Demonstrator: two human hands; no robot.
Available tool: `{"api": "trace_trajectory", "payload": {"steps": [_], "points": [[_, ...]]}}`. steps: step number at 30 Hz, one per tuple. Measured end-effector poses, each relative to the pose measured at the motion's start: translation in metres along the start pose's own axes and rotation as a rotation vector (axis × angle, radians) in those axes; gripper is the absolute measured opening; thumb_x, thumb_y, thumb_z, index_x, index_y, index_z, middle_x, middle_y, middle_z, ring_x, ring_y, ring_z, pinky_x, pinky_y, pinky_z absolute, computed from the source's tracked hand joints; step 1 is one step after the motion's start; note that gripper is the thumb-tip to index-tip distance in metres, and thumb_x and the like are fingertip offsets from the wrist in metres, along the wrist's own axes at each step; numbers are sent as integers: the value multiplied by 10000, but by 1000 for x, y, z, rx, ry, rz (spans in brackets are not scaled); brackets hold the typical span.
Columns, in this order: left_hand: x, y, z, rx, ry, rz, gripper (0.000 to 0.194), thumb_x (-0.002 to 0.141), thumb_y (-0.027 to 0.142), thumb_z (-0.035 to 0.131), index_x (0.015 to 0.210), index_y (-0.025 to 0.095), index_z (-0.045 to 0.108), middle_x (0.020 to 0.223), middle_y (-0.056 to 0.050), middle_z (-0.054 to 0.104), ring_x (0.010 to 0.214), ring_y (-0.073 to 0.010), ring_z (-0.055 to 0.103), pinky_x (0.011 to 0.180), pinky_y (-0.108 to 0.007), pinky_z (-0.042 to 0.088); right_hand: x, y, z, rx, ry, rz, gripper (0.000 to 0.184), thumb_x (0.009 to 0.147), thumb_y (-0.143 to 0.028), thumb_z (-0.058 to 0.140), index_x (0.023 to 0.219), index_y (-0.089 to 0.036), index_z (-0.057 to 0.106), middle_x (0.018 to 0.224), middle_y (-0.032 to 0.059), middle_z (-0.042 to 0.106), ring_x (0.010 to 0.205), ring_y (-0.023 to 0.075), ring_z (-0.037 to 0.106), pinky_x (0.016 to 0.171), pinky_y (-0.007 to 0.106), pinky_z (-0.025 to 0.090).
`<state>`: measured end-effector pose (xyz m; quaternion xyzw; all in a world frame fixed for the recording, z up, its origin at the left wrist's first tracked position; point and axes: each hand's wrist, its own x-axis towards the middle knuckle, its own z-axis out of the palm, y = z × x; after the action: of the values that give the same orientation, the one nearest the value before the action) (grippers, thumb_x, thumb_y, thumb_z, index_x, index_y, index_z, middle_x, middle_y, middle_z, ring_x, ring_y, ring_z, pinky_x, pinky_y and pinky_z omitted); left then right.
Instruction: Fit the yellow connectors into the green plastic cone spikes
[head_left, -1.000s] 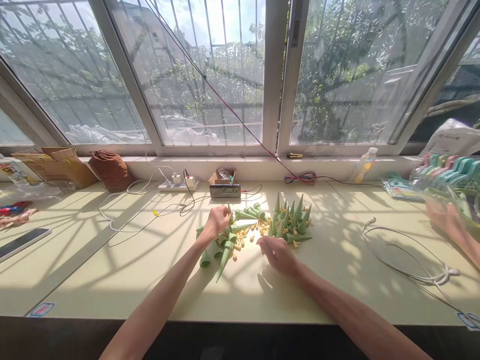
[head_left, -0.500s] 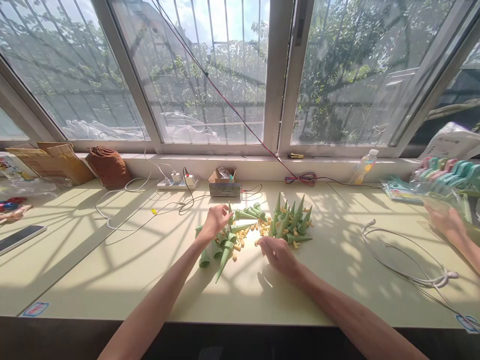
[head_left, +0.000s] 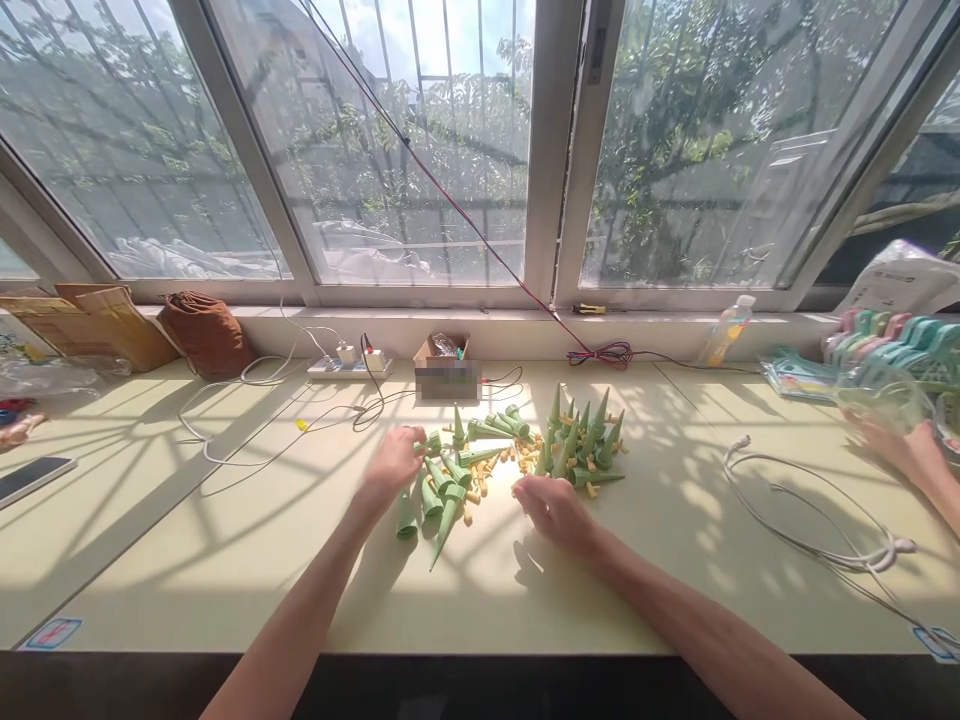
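Note:
My left hand (head_left: 394, 462) is closed at the left edge of a loose pile, its fingertips on a green plastic cone (head_left: 432, 443) that lies on its side. Beside that, a green cone (head_left: 458, 430) stands upright, and more hollow green cones (head_left: 430, 500) lie in front. Small yellow pegs (head_left: 482, 484) are scattered between my hands. My right hand (head_left: 556, 510) is pinched shut low over the table, right of the pegs; what its fingertips hold is hidden. Behind it stands a cluster of upright green cones (head_left: 592, 440) with yellow pegs on their sides.
At the back are a small open box (head_left: 448, 375), a power strip (head_left: 349, 368), a brown bag (head_left: 206, 335) and a bottle (head_left: 726, 332). A grey cable (head_left: 817, 550) lies coiled at right. Another person's hand (head_left: 904, 450) holds clear plastic near hangers (head_left: 900, 340). A phone (head_left: 34, 480) lies left.
My left hand has left the upright cone, which stays standing, and moved left onto a lying cone. My right hand has stayed in nearly the same place.

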<state>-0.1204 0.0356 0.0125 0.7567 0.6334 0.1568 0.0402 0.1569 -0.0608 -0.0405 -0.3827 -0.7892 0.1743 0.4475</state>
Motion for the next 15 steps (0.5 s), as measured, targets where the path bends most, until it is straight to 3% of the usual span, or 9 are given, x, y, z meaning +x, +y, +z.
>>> {"api": "trace_trajectory", "payload": {"steps": [4,15], "points": [[-2,-4,4,56,-38,-20,136,812,199,578,905,165,671,989,-130,695,966,-292,647,784,-321,489,0,0,-1,-1,-1,9,371,994,-290,375,633,-208,336,571,-47,330,510,98,300,517,261,258],[-5,-10,12,103,-59,42,43,810,142,583,800,174,609,873,-84,643,808,-226,636,695,-281,447,0,-1,-1,-31,-8,22,378,993,-274,386,623,-201,374,556,-46,384,500,93,340,515,251,277]]}}
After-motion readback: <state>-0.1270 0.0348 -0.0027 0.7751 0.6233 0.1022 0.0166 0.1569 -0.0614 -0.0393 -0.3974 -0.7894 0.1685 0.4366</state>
